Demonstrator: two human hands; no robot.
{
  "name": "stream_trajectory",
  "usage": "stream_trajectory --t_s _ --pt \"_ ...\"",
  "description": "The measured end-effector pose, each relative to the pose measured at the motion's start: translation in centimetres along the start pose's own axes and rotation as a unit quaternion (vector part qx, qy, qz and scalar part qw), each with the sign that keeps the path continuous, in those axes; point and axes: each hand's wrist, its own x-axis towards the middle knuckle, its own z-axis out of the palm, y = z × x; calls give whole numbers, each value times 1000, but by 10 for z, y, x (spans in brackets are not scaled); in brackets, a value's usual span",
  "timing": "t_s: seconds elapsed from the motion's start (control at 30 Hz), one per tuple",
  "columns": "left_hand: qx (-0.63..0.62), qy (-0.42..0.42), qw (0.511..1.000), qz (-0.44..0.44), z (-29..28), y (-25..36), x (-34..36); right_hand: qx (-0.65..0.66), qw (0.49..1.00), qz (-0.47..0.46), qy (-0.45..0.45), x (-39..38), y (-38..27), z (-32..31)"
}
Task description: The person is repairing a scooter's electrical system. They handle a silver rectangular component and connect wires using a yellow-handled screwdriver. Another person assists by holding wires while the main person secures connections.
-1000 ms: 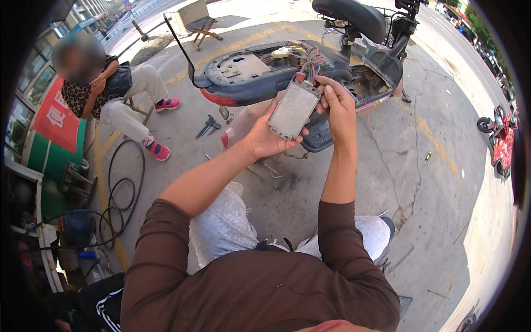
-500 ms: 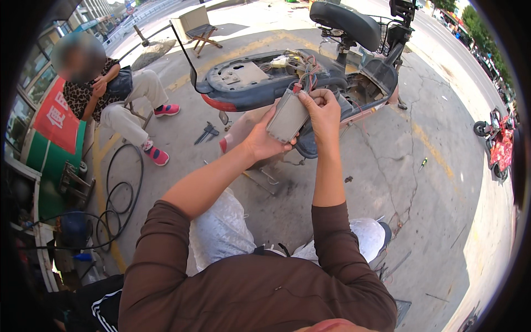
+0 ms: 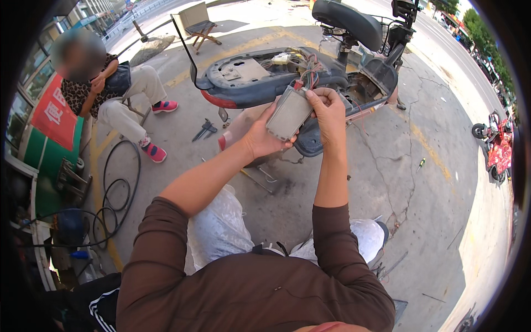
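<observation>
A flat grey metal controller box (image 3: 289, 114) with a red connector (image 3: 299, 84) at its upper end is held up in front of the scooter. My left hand (image 3: 265, 134) wraps its left side and underside, thumb along the edge and fingertips showing below. At the upper right corner my right hand (image 3: 330, 113) grips the edge with the thumb, its other fingers curled and partly hidden. Wires (image 3: 312, 66) run from the connector end to the bundle in the opened rear body (image 3: 243, 74) of the electric scooter.
A screwdriver (image 3: 422, 163) lies on the ground at right, dark tools (image 3: 204, 130) at left. A seated person (image 3: 124, 105) is at the left near a coiled black hose (image 3: 119, 193). A folding stool (image 3: 202, 31) stands behind; a red scooter (image 3: 499, 146) is far right.
My right hand has shifted slightly right along with the box's upper corner. The box is turned a little more face-up; my left hand keeps its hold.
</observation>
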Motion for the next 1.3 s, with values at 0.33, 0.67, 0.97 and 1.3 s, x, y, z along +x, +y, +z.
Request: stream_trajectory --t_s 0.33,0.67,0.97,1.3 --pt "16 15 1000 5 2 2 -5 22 999 28 -12 -2 -2 0" --pt "5 -79 997 -1 -2 2 -13 107 994 5 -20 2 2 -15" --pt "37 -52 997 47 -2 -8 -12 113 992 40 -49 -46 -1 -9" --pt "443 143 864 191 25 -20 -16 85 993 79 -4 -62 20 -7"
